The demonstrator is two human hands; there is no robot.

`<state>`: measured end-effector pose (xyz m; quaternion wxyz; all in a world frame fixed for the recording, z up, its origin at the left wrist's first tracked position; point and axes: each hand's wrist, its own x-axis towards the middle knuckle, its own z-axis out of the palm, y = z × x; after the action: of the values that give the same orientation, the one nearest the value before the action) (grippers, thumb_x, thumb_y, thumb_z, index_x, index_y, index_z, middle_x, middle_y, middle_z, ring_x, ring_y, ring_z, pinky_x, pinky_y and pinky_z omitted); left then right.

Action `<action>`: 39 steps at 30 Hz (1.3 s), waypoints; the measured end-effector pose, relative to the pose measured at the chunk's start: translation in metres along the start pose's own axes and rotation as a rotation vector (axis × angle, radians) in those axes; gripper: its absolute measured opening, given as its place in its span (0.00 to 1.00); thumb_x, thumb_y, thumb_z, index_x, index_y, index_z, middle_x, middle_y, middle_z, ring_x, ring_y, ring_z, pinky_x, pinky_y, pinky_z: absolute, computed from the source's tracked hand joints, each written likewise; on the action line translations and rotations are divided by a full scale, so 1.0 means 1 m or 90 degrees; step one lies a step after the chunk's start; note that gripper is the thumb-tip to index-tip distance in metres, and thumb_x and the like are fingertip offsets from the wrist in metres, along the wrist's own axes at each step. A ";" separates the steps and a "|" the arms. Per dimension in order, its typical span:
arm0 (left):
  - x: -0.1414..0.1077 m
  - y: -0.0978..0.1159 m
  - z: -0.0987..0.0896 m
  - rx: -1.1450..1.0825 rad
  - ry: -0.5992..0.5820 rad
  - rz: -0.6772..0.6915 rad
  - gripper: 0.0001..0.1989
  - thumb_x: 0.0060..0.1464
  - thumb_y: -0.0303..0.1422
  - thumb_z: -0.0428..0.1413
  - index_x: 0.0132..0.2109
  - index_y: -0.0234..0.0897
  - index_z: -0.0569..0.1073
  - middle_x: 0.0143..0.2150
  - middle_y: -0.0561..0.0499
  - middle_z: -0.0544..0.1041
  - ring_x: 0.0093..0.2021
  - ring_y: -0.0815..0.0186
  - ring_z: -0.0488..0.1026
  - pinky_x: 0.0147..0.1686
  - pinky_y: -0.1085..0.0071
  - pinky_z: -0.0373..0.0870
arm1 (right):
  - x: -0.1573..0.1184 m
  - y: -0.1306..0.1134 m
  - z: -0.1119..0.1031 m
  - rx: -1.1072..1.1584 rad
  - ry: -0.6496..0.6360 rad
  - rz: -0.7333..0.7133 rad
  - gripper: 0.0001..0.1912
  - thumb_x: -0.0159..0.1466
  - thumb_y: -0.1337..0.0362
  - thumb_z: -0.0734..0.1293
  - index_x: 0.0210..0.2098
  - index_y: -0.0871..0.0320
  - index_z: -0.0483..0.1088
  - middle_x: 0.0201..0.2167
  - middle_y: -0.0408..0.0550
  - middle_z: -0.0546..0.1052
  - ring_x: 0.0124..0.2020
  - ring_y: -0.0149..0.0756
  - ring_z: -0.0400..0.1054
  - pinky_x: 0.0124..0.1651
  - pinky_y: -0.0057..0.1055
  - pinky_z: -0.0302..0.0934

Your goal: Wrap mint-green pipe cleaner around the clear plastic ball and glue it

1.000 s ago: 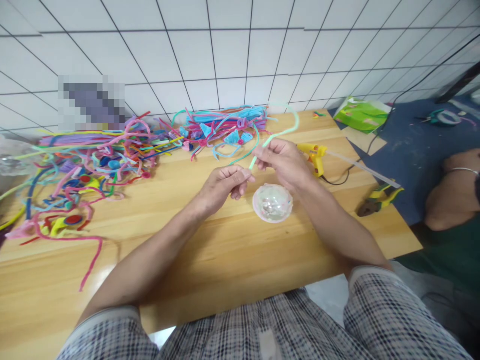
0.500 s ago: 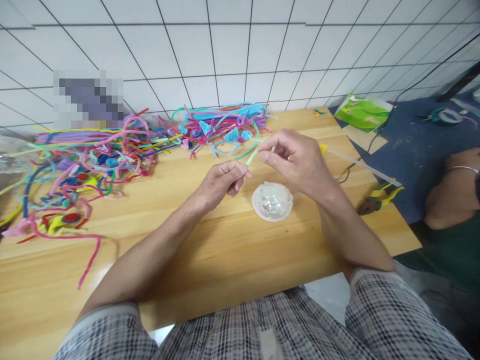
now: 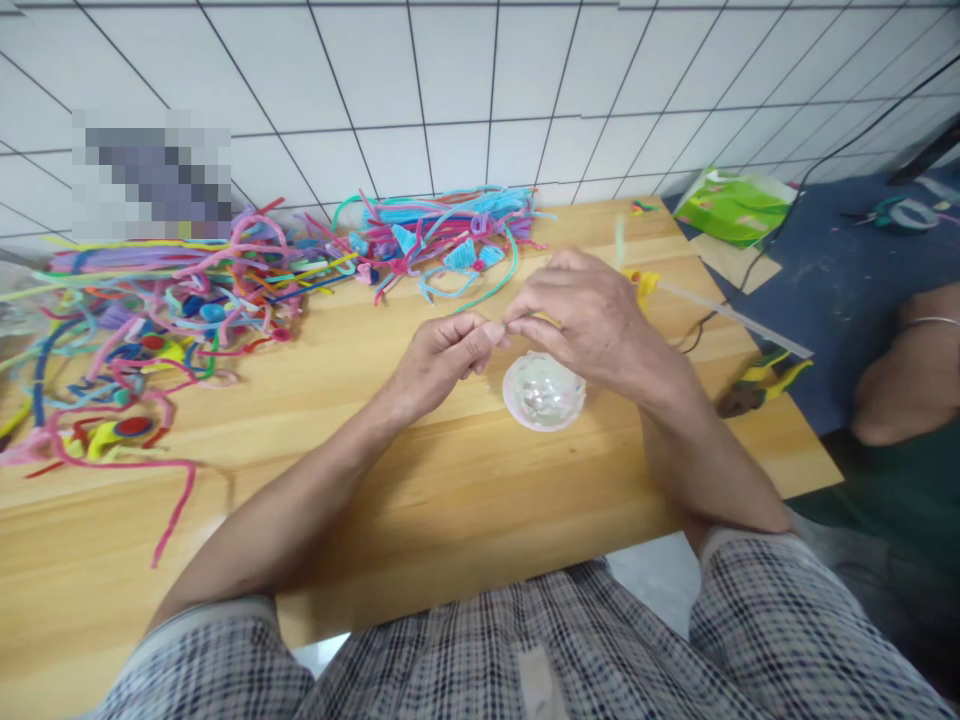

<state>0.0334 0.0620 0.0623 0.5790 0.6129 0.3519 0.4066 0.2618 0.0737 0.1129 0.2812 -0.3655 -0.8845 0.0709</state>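
Observation:
My left hand (image 3: 450, 362) is closed in a pinch above the table's middle. My right hand (image 3: 581, 320) is pinched too, its fingertips meeting those of the left. Between them they hold a thin pale green pipe cleaner (image 3: 620, 243), whose blurred end stands up behind my right hand; the rest is mostly hidden by the fingers. Just below the hands, a round clear dome with a pale pink rim (image 3: 544, 393) sits on the wooden table (image 3: 480, 500).
Tangled coloured pipe cleaners (image 3: 172, 330) cover the left. Blue and pink ones (image 3: 450, 225) lie at the back. To the right are a glue gun (image 3: 641, 285) with a clear stick, yellow-handled pliers (image 3: 757, 385), a green packet (image 3: 735, 207) and another person's arm (image 3: 907, 370).
My right hand has come down and left until its fingertips meet my left hand's. The green strip between them is now hidden, and its end shows behind my right hand. The view has shifted slightly.

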 end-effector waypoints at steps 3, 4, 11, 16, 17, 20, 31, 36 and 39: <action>-0.005 -0.009 0.007 0.082 -0.001 0.049 0.28 0.63 0.60 0.67 0.45 0.38 0.81 0.37 0.52 0.80 0.36 0.68 0.73 0.39 0.71 0.72 | 0.000 -0.002 -0.011 -0.065 0.038 0.019 0.09 0.76 0.59 0.71 0.37 0.47 0.78 0.41 0.47 0.86 0.53 0.52 0.75 0.62 0.51 0.65; -0.008 -0.014 0.011 0.131 -0.021 0.086 0.28 0.63 0.60 0.68 0.52 0.40 0.81 0.44 0.49 0.83 0.42 0.64 0.77 0.46 0.68 0.76 | 0.000 -0.003 -0.014 -0.069 0.058 0.033 0.08 0.76 0.59 0.71 0.38 0.46 0.78 0.42 0.48 0.86 0.54 0.53 0.76 0.63 0.52 0.65; -0.022 -0.061 0.045 0.422 -0.170 0.335 0.46 0.59 0.56 0.73 0.76 0.44 0.68 0.78 0.31 0.66 0.77 0.37 0.66 0.77 0.39 0.68 | -0.005 -0.013 -0.020 0.056 0.122 0.123 0.06 0.74 0.63 0.72 0.40 0.45 0.78 0.42 0.47 0.85 0.49 0.47 0.79 0.56 0.46 0.73; -0.006 -0.069 0.033 0.284 -0.084 0.238 0.36 0.59 0.46 0.71 0.69 0.39 0.71 0.71 0.34 0.74 0.74 0.43 0.71 0.77 0.45 0.68 | -0.007 -0.029 -0.020 0.211 0.181 0.212 0.05 0.70 0.62 0.78 0.39 0.48 0.79 0.41 0.46 0.84 0.49 0.45 0.77 0.49 0.40 0.73; -0.003 -0.067 0.027 0.218 -0.053 0.179 0.37 0.59 0.48 0.70 0.69 0.38 0.71 0.70 0.34 0.75 0.73 0.46 0.73 0.76 0.48 0.69 | -0.007 -0.031 -0.021 0.250 0.189 0.233 0.07 0.69 0.58 0.79 0.38 0.49 0.79 0.41 0.46 0.84 0.49 0.45 0.77 0.47 0.39 0.73; -0.001 -0.058 0.009 0.040 -0.004 0.023 0.37 0.61 0.53 0.66 0.69 0.40 0.69 0.69 0.38 0.76 0.69 0.49 0.76 0.69 0.53 0.75 | -0.009 -0.033 -0.024 0.309 0.190 0.253 0.12 0.68 0.52 0.79 0.35 0.51 0.79 0.36 0.45 0.82 0.43 0.41 0.74 0.45 0.37 0.70; -0.043 -0.079 -0.049 0.198 0.062 0.076 0.36 0.70 0.58 0.56 0.73 0.39 0.69 0.72 0.38 0.77 0.73 0.48 0.75 0.75 0.53 0.72 | -0.041 -0.001 0.046 0.430 0.062 0.304 0.11 0.61 0.54 0.78 0.31 0.53 0.79 0.36 0.44 0.80 0.40 0.38 0.73 0.44 0.36 0.63; -0.036 -0.091 -0.060 0.319 0.180 0.251 0.28 0.79 0.55 0.48 0.71 0.45 0.74 0.73 0.40 0.76 0.75 0.50 0.74 0.77 0.48 0.70 | -0.039 0.003 0.081 0.553 0.043 0.336 0.18 0.60 0.46 0.80 0.31 0.52 0.79 0.45 0.46 0.86 0.50 0.44 0.79 0.57 0.42 0.70; -0.036 -0.088 -0.061 0.348 0.173 0.304 0.25 0.82 0.51 0.45 0.66 0.45 0.78 0.70 0.41 0.79 0.74 0.52 0.75 0.77 0.47 0.71 | -0.039 0.003 0.089 0.561 0.074 0.362 0.22 0.61 0.42 0.81 0.30 0.51 0.77 0.45 0.47 0.87 0.51 0.45 0.80 0.60 0.44 0.71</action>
<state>-0.0338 0.0621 -0.0285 0.2313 0.7496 0.3681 0.4992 0.2370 0.0556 0.0205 0.4265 -0.4414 -0.6198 0.4890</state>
